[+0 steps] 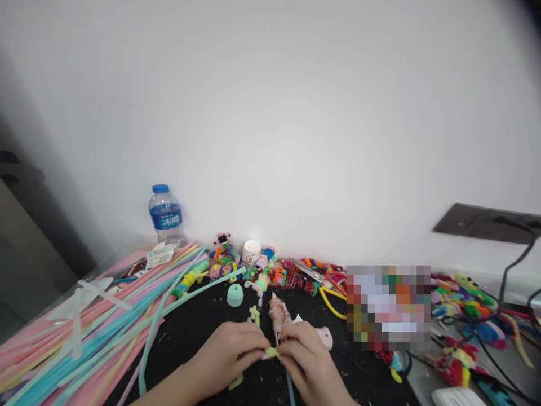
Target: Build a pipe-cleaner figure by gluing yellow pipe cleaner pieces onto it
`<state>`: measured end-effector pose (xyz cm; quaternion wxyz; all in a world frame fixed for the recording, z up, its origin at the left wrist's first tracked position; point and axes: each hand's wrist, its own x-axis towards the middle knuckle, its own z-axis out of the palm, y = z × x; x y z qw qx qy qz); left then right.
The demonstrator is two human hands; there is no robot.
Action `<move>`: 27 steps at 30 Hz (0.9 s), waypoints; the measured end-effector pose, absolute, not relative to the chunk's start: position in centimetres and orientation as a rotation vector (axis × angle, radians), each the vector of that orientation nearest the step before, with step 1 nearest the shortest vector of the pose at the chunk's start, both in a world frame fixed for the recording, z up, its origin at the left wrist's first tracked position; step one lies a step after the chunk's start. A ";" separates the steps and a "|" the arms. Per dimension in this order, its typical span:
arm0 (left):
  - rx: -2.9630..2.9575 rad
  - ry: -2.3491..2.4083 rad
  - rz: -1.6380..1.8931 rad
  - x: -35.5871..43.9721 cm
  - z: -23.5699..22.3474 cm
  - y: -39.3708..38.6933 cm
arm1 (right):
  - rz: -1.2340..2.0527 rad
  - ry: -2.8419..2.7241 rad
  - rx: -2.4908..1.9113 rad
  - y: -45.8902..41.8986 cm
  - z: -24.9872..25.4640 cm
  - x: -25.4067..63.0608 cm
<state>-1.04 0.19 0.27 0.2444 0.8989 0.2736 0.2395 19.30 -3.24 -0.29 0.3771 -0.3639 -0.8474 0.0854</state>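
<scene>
Right, middle of it is a small yellow-green fuzzy piece [271,353], held up over the black tabletop near the front edge of view, between the person's two hands. Left hand [230,351] pinches its left end, thumb against fingers; right hand [311,359] pinches its right end the same way, fingertips of the two nearly meeting. Just behind, a pale pink tool with a crusted pointed front [279,316] lies partly hidden by the right hand; a thin blue stick [290,389] shows below that hand. Near the left hand, a little yellow-green figure [253,316] lies beyond the fingers and a yellow-green scrap [235,382] sits below. Further back, a mint roll [235,295], then a row of multicoloured fuzzy figures [220,270] along the wall, with a white cup [252,253] among them. Scissors [308,271], yellow and orange handles, right of centre, next to a pixelated patch. Left side of the table: big spread of pastel fuzzy stems [105,332], clear bottle with blue cap [166,217] behind. Far right, more fuzzy pieces [469,299], black cable [504,282] from a dark wall plate [469,221], white device [457,397] at the bottom.
</scene>
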 end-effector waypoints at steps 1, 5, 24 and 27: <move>2.461 0.744 0.651 -1.0 0.3 0.2 | 0.219 -2.169 -0.929 -3.3 -0.3 19.3; 2.481 0.734 0.643 -1.0 0.1 0.2 | 0.218 -2.171 -0.920 -3.3 -0.4 19.3; 2.547 0.703 0.656 -1.0 0.1 0.2 | 0.193 -2.196 -0.921 -3.2 -0.4 19.3; 2.564 0.693 0.657 -1.0 0.0 0.1 | 0.190 -2.189 -0.919 -3.2 -0.4 19.2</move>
